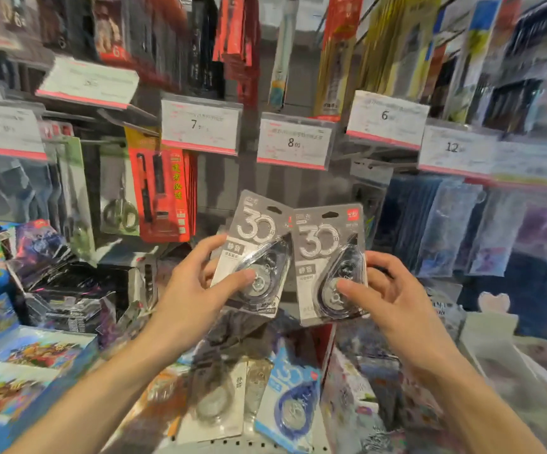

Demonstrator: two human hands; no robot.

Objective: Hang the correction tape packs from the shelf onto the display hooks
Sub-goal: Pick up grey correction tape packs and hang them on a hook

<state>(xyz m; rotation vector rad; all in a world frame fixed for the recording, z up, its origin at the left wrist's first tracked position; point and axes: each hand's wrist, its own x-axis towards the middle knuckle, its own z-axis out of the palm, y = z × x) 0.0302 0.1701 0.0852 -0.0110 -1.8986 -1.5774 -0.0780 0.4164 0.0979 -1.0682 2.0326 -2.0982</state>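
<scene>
L hand (pixel 196 283), R hand (pixel 387 296) each grip pack.

left pack (pixel 255 257) beside right pack (pixel 330 263) | price tags (pixel 293 142) above

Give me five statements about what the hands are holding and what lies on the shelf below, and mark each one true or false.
1. Each hand holds one grey correction tape pack: the left hand holds the left pack and the right hand holds the right pack. True.
2. Both held packs already hang on a display hook. False: they are held up in front of the rack, on no hook.
3. A blue correction tape pack lies on the shelf below the hands. True.
4. The price tag above the held packs reads 8. True.
5. The right hand is empty. False: its thumb and fingers pinch the right pack.
</scene>
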